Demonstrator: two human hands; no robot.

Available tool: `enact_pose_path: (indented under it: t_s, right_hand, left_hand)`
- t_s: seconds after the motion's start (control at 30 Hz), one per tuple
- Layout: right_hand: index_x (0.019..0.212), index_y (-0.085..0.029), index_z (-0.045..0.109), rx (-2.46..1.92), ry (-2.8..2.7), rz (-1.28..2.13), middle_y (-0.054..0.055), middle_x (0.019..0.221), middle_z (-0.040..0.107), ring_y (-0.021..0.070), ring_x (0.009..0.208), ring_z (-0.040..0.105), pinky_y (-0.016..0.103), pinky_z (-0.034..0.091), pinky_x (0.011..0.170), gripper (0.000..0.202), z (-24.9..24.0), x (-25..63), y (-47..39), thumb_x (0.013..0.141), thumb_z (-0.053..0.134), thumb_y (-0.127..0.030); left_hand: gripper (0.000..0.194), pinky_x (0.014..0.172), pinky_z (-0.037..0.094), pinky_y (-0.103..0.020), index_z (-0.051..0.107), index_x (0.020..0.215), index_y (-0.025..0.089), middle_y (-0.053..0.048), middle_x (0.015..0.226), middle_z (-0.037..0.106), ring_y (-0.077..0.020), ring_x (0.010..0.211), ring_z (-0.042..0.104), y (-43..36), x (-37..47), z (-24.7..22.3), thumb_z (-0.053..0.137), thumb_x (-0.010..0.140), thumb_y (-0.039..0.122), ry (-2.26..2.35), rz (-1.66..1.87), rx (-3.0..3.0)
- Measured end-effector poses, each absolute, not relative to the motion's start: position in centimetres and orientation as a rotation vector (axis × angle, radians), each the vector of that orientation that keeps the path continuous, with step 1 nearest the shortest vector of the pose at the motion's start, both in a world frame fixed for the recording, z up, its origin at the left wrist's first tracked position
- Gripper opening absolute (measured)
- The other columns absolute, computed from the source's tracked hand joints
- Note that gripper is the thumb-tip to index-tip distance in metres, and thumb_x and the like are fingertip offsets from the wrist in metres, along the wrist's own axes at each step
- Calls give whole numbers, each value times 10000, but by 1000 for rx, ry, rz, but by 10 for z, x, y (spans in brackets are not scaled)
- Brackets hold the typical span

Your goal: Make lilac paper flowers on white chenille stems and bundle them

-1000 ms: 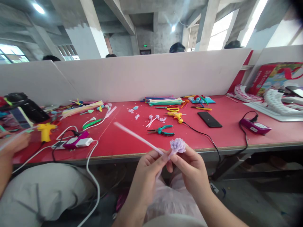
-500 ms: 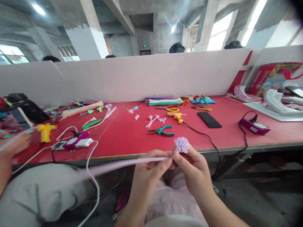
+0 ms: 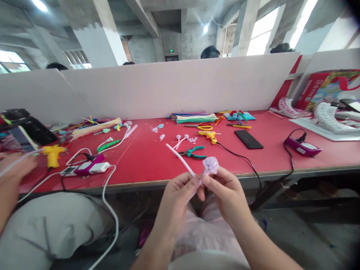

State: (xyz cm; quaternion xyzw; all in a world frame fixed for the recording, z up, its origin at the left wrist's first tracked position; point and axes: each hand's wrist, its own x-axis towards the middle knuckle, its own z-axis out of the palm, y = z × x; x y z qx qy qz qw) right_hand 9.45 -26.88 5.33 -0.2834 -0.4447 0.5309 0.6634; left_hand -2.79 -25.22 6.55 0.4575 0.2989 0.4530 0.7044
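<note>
L hand (image 3: 178, 195): I'm seeing fingers pinching lilac strip (image 3: 181, 159), prob. steadying it.
R hand (image 3: 228, 188): fingertips gripping flower (image 3: 210, 165) at base, prob. avoiding crushing it.

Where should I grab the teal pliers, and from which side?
Best taken by the two handles, probably with the right hand once free of the lilac flower, coming from the right: the handles spread open that way, while the pointed nose faces left.

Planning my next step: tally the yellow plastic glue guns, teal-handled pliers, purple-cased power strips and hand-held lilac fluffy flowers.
Yellow plastic glue guns: 2
Teal-handled pliers: 1
Purple-cased power strips: 2
Hand-held lilac fluffy flowers: 1
Total: 6
</note>
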Motion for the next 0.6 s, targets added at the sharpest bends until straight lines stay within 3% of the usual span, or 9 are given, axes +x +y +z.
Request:
enact_pose_path:
  t_s: [0.23, 0.37, 0.5, 0.6]
  right_hand:
    - [743, -190, 574, -1036, -1082, 870, -19, 694, 545, 121, 653, 495, 245, 409, 629, 158, 50, 94, -260, 793, 655, -316]
    - [716, -194, 570, -1042, -1054, 812, -29, 671, 501, 107, 617, 449, 233, 388, 593, 163, 54, 95, -261, 774, 663, -314]
    - [698, -195, 564, -994, -1015, 788, -23, 704, 512, 101, 640, 468, 222, 397, 600, 160, 59, 96, -263, 788, 652, -294]
    - [692, -192, 569, -968, -1014, 791, -21, 712, 527, 97, 646, 495, 219, 416, 610, 152, 60, 96, -263, 802, 636, -272]
  left_hand:
    - [131, 646, 434, -236, 655, 746, 186, -14, 709, 670, -155, 675, 597, -246, -31, 58, 605, 832, 272, 1265, 1395, 1895]
    - [57, 716, 448, -262, 667, 775, 190, -30, 727, 682, -165, 710, 608, -244, -29, 56, 627, 815, 199, 1261, 1621, 2333]
    - [58, 775, 453, -283, 679, 804, 195, -31, 776, 701, -167, 757, 622, -245, -26, 59, 631, 810, 164, 1089, 1630, 2374]
    - [75, 736, 477, -260, 698, 825, 201, -15, 786, 707, -151, 727, 632, -244, -23, 61, 625, 829, 218, 1081, 1485, 2041]
